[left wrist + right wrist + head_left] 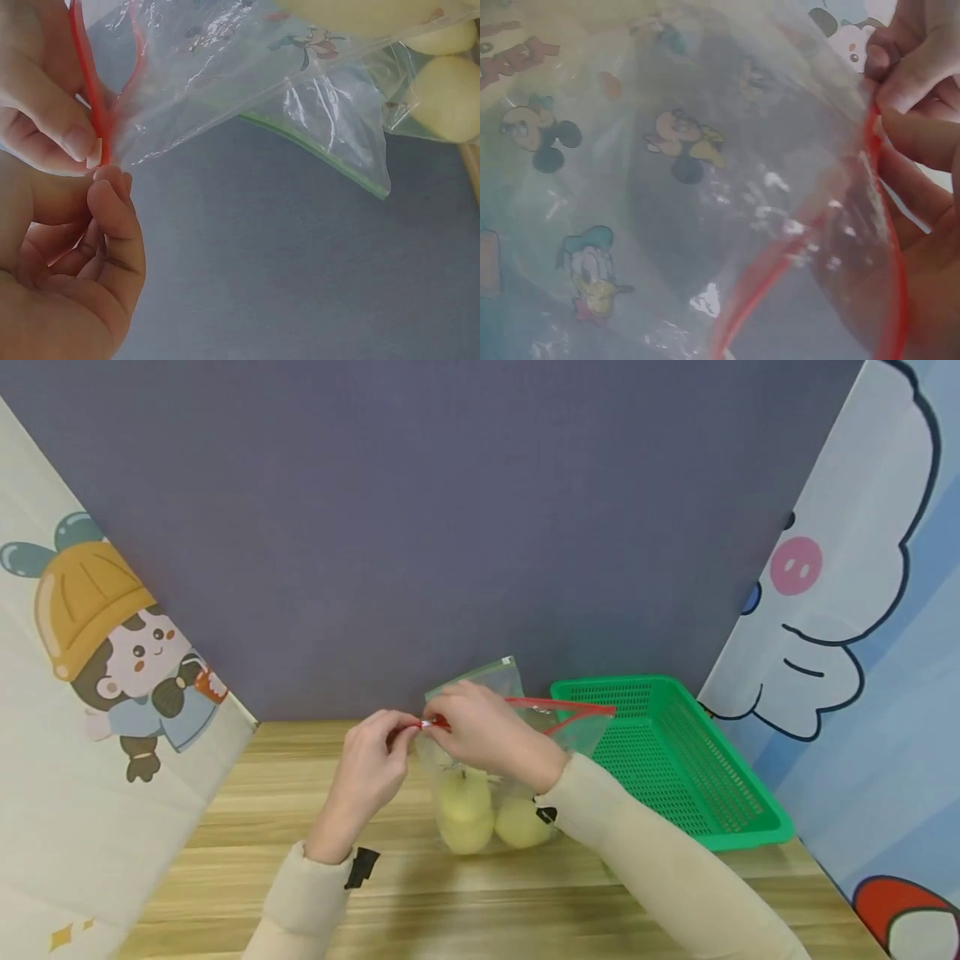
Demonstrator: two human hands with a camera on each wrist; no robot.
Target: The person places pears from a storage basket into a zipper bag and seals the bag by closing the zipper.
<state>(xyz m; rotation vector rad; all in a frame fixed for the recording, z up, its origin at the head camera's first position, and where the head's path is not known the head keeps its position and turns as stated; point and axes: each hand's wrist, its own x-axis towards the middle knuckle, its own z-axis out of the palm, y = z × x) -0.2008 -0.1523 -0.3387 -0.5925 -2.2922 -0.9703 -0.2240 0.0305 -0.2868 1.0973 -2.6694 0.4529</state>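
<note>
A clear zip bag (592, 727) with a red closure and printed cartoon figures stands up in front of me, its mouth gaping toward the right. At its left top corner my left hand (372, 760) pinches the end of the red strip between thumb and forefinger. Right beside it, my right hand (483, 727) pinches the red strip at a small white slider (94, 154). Pale yellow-green round fruits (465, 827) show low down through the plastic. Behind stands a second clear bag (330, 142) with a green closure, also with pale fruit (448, 97) inside.
A green plastic basket (697, 735) with slotted walls stands to the right, partly behind the right sleeve. The wood-grain table (285, 793) ends at a grey back panel (450, 527). Cartoon-printed side panels flank it left and right.
</note>
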